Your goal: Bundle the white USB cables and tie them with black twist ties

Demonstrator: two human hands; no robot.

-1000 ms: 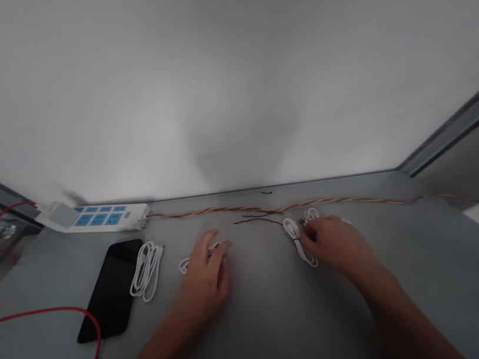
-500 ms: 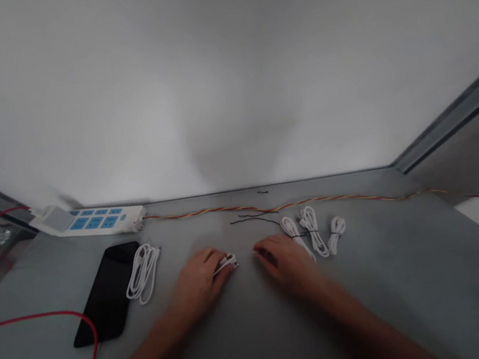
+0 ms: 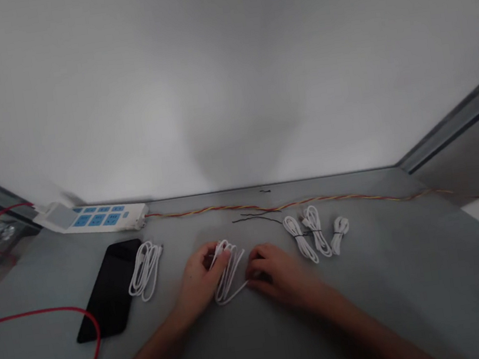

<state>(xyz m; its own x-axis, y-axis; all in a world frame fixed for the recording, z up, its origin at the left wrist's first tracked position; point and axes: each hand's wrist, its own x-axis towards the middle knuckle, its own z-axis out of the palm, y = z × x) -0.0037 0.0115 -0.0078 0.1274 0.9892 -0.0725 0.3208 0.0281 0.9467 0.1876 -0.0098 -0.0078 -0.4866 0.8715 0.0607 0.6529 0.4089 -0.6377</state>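
A loosely looped white cable [image 3: 226, 282] is pinched between the thumb and fingers of my left hand [image 3: 198, 283]. Its loops fan out toward me over the grey table [image 3: 263, 348]. One strand runs right from the loops to my right hand [image 3: 279, 275], whose thumb and fingertips close on it. Right of that hand lie white cable bundles bound with black ties: one bundle [image 3: 300, 239], another beside it [image 3: 317, 231] and a smaller one [image 3: 340, 234]. To the left, another coiled white cable [image 3: 145, 271] rests against a black phone [image 3: 110, 290].
A white power strip with blue sockets [image 3: 104, 217] lies at the back left. From it a twisted red and yellow wire [image 3: 208, 209] runs right along the white wall [image 3: 226, 86]. Black ties [image 3: 256, 218] lie behind my hands. A red cable [image 3: 39, 312] crosses the phone's corner.
The white cable in my left hand has turned and now shows spread loops hanging toward me. My right hand has moved slightly left and nearer, and now holds a strand of it.
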